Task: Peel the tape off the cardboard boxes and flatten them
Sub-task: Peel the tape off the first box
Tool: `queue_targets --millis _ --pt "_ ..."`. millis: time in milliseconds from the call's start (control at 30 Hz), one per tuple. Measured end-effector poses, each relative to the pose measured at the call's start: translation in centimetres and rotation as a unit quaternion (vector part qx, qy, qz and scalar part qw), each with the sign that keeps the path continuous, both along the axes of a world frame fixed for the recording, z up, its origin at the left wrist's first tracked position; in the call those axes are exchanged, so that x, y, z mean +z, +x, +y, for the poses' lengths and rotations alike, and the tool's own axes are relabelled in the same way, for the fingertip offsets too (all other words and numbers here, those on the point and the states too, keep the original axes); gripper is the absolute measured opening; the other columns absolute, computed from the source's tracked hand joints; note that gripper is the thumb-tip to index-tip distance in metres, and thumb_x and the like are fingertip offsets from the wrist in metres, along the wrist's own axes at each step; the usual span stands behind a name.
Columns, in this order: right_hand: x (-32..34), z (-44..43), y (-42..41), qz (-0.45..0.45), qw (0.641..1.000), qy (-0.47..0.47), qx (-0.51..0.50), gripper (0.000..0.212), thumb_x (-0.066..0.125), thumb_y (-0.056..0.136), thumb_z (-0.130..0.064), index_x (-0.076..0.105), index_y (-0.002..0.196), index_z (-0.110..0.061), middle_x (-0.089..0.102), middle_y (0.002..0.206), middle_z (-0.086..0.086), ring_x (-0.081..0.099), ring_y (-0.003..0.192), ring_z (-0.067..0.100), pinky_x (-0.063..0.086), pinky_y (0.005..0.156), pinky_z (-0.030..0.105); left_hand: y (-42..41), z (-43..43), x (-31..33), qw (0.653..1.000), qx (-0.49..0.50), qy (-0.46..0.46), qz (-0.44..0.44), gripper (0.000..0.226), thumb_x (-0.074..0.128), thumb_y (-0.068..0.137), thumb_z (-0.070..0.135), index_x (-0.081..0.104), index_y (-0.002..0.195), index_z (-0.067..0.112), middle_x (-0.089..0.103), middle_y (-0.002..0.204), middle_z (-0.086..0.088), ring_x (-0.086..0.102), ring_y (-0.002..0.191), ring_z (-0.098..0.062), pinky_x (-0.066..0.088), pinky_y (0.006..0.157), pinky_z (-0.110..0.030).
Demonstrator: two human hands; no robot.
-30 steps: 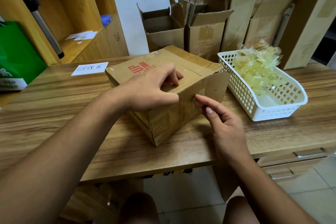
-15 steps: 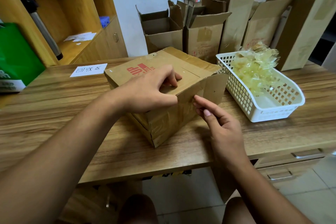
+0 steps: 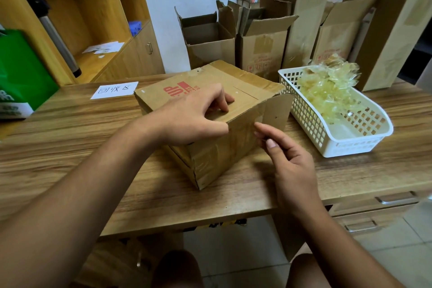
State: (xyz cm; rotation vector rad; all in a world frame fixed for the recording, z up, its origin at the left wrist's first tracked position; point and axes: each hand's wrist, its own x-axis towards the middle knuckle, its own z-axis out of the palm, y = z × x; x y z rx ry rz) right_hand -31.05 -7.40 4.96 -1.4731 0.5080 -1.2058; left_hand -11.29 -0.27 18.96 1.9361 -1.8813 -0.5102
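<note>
The cardboard box point(image 3: 217, 159) sits near the desk's point(image 3: 70, 147) front edge, its top gripped by the left hand point(image 3: 194, 119). The right hand's point(image 3: 292, 163) narrowly pinched fingertips point(image 3: 258, 127) touch its taped side; whether they hold anything is unclear.

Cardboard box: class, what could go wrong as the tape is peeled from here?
1. The tape on the near side of the cardboard box looks wrinkled; it may tear into strips.
2. The left hand alone steadies the box near the desk edge; a hard pull by the right hand could drag it off.
3. Its open flap stands beside the white basket; a jerk might knock it.
</note>
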Motion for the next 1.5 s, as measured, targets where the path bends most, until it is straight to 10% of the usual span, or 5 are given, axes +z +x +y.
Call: queue_targets --millis 1500 --pt "0.28 0.38 0.81 -0.012 1.0 -0.003 -0.022 0.035 0.054 0.102 -0.002 0.07 0.123 -0.024 0.071 0.125 -0.008 0.065 0.119 0.01 0.05 0.099 0.02 -0.09 0.04 -0.09 1.0 0.006 -0.016 -0.001 0.042 0.058 0.064 0.057 0.05 0.101 0.04 0.053 0.135 0.025 0.049 0.124 0.0 0.046 0.103 -0.042"
